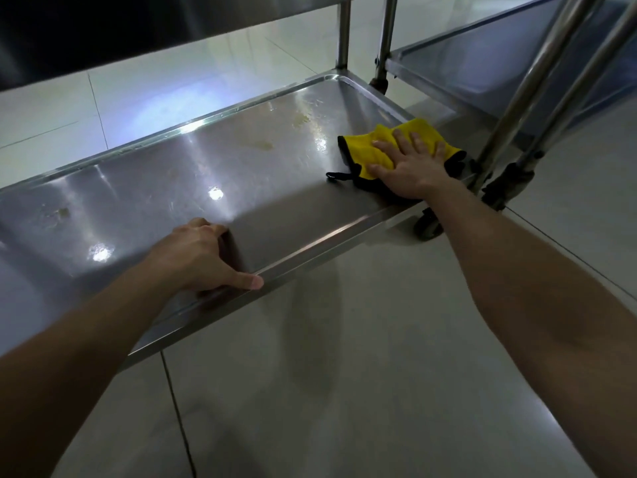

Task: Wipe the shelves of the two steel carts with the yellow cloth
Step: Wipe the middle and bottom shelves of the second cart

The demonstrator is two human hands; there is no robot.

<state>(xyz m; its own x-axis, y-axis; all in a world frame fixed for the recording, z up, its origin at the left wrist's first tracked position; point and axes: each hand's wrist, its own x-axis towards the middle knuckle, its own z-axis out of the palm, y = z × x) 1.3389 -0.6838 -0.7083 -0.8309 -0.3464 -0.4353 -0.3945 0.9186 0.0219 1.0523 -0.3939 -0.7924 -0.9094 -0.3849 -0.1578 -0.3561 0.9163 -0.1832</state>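
The low steel shelf (213,174) of the near cart spans the frame, with yellowish stains toward its far side and left end. A yellow cloth (370,150) with black trim lies at the shelf's right end. My right hand (410,167) presses flat on the cloth, fingers spread and straight. My left hand (203,257) rests on the shelf's front rim, fingers curled onto the shelf surface and thumb along the rim. The second cart's shelf (482,60) is at the upper right.
An upper shelf of the near cart (138,25) overhangs at the top. Slanted steel handle tubes (537,81) stand at the right, beside the cloth. A caster wheel (429,225) sits under the right corner. Pale tiled floor (344,374) surrounds the carts.
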